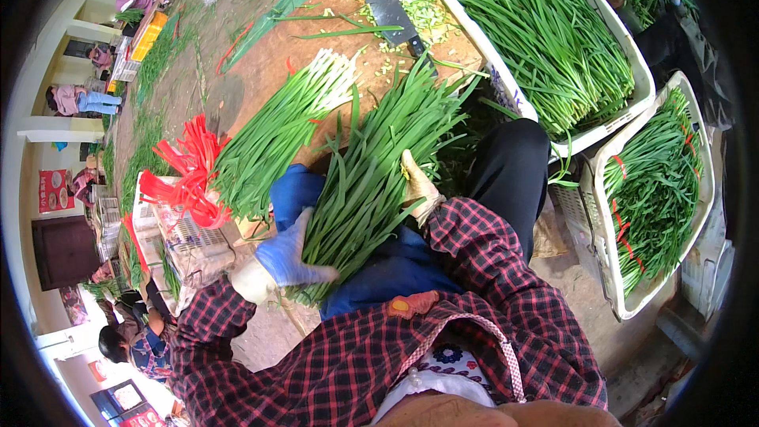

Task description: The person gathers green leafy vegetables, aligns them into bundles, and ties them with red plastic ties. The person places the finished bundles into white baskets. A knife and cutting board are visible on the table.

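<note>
A large bunch of green garlic chives [367, 172] lies across my lap between my two gloved hands. My left hand [290, 255], in a blue and white glove, grips its lower left end, thumb and fingers spread around the leaves. My right hand [420, 187], in a pale glove, rests against its right side; its fingers are partly hidden by the leaves. Beyond, another bunch of chives with white stems [284, 124] lies on the wooden board [267, 65]. A cleaver [394, 18] lies among chopped stem ends [436, 15] at the board's far right.
Red ties [187, 172] hang over a white crate [195, 249] at left. A white crate [643, 65] of loose chives stands at upper right, beside a crate [708, 190] of chives bound with red ties. Several people work at far left, one person [133, 338] nearer at lower left.
</note>
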`<act>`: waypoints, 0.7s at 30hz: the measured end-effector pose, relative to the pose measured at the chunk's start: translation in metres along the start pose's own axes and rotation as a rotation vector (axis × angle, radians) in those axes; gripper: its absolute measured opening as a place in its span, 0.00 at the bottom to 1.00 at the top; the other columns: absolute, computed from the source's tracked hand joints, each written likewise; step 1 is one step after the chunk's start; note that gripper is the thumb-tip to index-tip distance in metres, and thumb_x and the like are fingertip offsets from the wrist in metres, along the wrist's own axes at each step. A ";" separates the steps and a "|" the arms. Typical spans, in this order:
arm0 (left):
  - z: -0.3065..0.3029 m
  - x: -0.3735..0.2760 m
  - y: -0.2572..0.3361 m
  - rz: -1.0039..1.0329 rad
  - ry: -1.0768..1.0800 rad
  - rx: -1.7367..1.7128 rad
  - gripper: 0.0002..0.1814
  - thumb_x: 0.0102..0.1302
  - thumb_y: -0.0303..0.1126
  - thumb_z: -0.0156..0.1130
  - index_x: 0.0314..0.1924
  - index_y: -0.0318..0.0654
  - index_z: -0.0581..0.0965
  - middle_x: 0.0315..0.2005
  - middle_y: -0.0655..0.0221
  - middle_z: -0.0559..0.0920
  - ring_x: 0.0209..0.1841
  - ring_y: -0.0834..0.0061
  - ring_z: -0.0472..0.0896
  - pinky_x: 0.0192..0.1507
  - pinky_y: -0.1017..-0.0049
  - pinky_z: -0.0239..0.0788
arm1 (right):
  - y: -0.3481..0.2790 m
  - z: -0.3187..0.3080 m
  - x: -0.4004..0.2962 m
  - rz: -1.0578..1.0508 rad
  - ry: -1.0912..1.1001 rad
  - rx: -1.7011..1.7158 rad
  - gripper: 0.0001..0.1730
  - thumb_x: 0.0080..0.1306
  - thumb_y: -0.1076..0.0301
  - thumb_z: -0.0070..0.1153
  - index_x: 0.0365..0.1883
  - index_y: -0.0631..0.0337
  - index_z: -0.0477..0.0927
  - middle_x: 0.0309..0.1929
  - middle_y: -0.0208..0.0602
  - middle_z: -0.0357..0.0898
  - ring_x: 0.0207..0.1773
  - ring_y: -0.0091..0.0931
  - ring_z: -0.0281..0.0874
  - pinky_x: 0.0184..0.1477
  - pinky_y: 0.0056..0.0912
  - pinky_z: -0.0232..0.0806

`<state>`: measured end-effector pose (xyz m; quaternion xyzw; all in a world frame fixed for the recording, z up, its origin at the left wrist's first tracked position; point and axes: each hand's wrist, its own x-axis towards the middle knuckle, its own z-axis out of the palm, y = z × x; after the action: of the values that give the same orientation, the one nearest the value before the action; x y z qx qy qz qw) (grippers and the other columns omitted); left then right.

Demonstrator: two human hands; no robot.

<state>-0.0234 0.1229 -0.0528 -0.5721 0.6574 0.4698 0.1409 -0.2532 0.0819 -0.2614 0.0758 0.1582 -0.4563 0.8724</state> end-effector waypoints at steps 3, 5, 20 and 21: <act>-0.016 0.027 0.015 -0.041 -0.013 0.163 0.74 0.45 0.62 0.77 0.73 0.19 0.43 0.64 0.41 0.69 0.68 0.55 0.69 0.68 0.68 0.60 | -0.003 0.007 -0.005 0.060 -0.062 0.064 0.34 0.70 0.44 0.55 0.66 0.57 0.70 0.63 0.40 0.75 0.64 0.38 0.74 0.64 0.54 0.67; -0.016 0.055 0.016 0.073 0.054 0.258 0.73 0.46 0.63 0.77 0.73 0.19 0.43 0.63 0.41 0.71 0.67 0.56 0.71 0.67 0.69 0.61 | -0.005 0.002 -0.004 0.080 -0.094 0.093 0.34 0.71 0.44 0.54 0.67 0.58 0.70 0.64 0.40 0.75 0.64 0.38 0.74 0.65 0.53 0.67; -0.011 0.103 0.094 0.459 0.399 -0.241 0.42 0.50 0.40 0.78 0.62 0.32 0.67 0.51 0.59 0.79 0.53 0.68 0.78 0.56 0.69 0.71 | -0.035 0.096 -0.036 -0.476 -0.034 -0.236 0.28 0.65 0.67 0.64 0.62 0.63 0.72 0.55 0.38 0.80 0.55 0.31 0.80 0.58 0.39 0.73; -0.018 0.098 0.099 0.438 0.446 -0.193 0.42 0.50 0.39 0.77 0.62 0.31 0.67 0.50 0.57 0.79 0.52 0.66 0.79 0.55 0.68 0.71 | -0.040 0.120 -0.041 -0.549 -0.043 -0.292 0.28 0.64 0.69 0.64 0.62 0.64 0.72 0.54 0.38 0.80 0.54 0.30 0.80 0.58 0.37 0.73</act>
<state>-0.1350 0.0385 -0.0691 -0.5167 0.7319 0.4122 -0.1657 -0.2833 0.0577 -0.1340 -0.1056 0.2181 -0.6486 0.7215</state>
